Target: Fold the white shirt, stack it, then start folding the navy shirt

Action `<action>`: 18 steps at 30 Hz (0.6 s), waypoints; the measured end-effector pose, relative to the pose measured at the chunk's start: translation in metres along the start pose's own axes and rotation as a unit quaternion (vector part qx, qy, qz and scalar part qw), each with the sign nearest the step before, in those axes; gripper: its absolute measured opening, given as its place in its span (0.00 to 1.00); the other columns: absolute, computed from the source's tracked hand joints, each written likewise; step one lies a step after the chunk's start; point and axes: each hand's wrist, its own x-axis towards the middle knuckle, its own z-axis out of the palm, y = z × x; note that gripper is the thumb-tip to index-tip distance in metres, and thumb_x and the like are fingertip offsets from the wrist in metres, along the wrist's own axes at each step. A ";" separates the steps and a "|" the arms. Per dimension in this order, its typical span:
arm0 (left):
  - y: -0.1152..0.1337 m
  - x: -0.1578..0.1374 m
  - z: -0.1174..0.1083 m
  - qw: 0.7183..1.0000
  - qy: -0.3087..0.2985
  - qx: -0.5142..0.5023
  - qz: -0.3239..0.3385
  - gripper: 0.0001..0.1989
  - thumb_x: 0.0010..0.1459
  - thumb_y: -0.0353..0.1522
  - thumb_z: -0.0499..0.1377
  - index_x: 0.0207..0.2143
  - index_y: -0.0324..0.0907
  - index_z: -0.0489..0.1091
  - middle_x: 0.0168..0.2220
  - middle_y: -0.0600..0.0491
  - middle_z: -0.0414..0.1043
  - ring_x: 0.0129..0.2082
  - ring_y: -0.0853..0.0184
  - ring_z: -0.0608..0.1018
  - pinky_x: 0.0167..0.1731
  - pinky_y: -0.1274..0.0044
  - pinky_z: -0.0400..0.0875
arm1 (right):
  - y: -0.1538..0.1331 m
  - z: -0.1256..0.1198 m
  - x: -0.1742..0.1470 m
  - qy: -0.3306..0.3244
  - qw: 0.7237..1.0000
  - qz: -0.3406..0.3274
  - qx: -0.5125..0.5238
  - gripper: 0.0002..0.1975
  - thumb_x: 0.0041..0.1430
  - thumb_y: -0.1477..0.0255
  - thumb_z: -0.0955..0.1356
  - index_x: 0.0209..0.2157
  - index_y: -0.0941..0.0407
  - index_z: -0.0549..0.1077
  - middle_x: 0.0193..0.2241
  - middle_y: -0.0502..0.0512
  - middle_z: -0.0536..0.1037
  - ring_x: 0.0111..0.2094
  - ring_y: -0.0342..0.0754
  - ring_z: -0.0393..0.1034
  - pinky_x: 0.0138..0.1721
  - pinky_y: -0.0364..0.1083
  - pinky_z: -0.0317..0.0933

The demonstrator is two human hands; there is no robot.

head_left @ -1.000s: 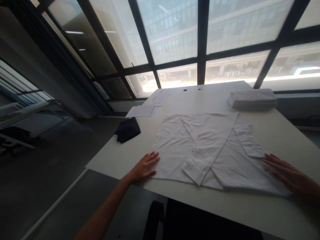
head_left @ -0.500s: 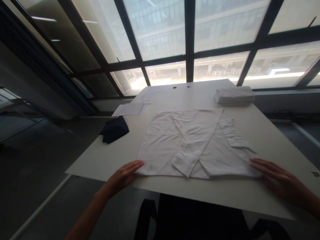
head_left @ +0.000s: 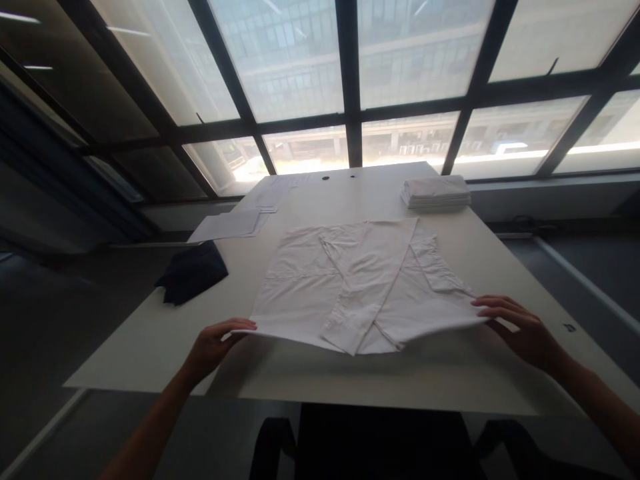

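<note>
A white long-sleeved garment, which looks like a shirt (head_left: pixel 300 300), lies spread on the white table with its sleeves folded across it. My left hand (head_left: pixel 215 343) pinches its near left corner, thumb below and fingers on top. At the near right corner my right hand (head_left: pixel 517 327) grips the cloth in the same way. Both corners are raised off the tabletop, while the near edge sags between them and casts a shadow. The far part of the shirt rests flat on the table.
A stack of folded white cloth (head_left: pixel 435 193) sits at the far right of the table (head_left: pixel 390 387). Dark folded fabric (head_left: pixel 193 270) and sheets of paper (head_left: pixel 227 225) lie on the left. A black chair (head_left: pixel 380 440) stands at the near edge, and windows rise behind.
Both hands have closed on the near corners of the shirt and lifted them off the table. The camera view has turned slightly, shifting the scene left.
</note>
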 end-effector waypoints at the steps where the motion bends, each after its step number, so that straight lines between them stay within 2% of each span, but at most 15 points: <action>1: 0.003 0.006 -0.001 1.000 0.015 -0.009 -0.023 0.18 0.58 0.48 0.64 0.32 0.44 0.82 0.36 0.47 0.83 0.39 0.57 0.83 0.46 0.68 0.78 | -0.003 -0.001 0.007 0.010 1.000 0.023 0.017 0.06 0.63 0.64 0.70 0.39 0.49 0.78 0.45 0.57 0.81 0.50 0.56 0.75 0.53 0.57 0.70; 5: 0.009 0.032 -0.005 0.994 0.059 -0.035 -0.086 0.23 0.54 0.53 0.65 0.32 0.42 0.82 0.35 0.46 0.82 0.38 0.56 0.82 0.44 0.69 0.77 | -0.008 -0.004 0.033 0.025 0.991 0.111 0.065 0.13 0.62 0.56 0.70 0.36 0.51 0.78 0.44 0.59 0.82 0.49 0.58 0.76 0.55 0.58 0.68; 7: 0.007 0.044 -0.005 0.989 0.083 -0.053 -0.114 0.25 0.49 0.54 0.67 0.32 0.40 0.82 0.35 0.46 0.82 0.37 0.56 0.81 0.41 0.71 0.76 | -0.005 -0.005 0.044 0.023 0.985 0.153 0.075 0.16 0.61 0.54 0.70 0.36 0.51 0.79 0.42 0.58 0.82 0.46 0.57 0.77 0.53 0.56 0.68; 12: -0.002 0.072 -0.001 0.969 0.147 -0.100 -0.169 0.30 0.38 0.56 0.70 0.31 0.38 0.80 0.32 0.47 0.81 0.32 0.58 0.79 0.34 0.73 0.75 | 0.011 0.001 0.070 0.043 0.963 0.248 0.091 0.25 0.54 0.45 0.71 0.33 0.54 0.79 0.29 0.56 0.81 0.32 0.54 0.76 0.35 0.49 0.70; 15: -0.004 0.086 0.009 0.966 0.156 -0.106 -0.177 0.30 0.40 0.55 0.69 0.30 0.37 0.79 0.29 0.49 0.79 0.28 0.63 0.76 0.28 0.76 0.72 | 0.022 0.009 0.085 0.058 0.953 0.273 0.115 0.27 0.51 0.44 0.72 0.33 0.56 0.79 0.27 0.55 0.80 0.28 0.51 0.74 0.28 0.46 0.67; 18: -0.008 0.098 0.023 0.960 0.168 -0.104 -0.196 0.28 0.44 0.54 0.67 0.30 0.36 0.77 0.24 0.53 0.74 0.23 0.69 0.71 0.22 0.80 0.65 | 0.033 0.019 0.097 0.060 0.952 0.279 0.110 0.25 0.52 0.47 0.72 0.35 0.56 0.80 0.27 0.55 0.80 0.28 0.50 0.73 0.28 0.46 0.65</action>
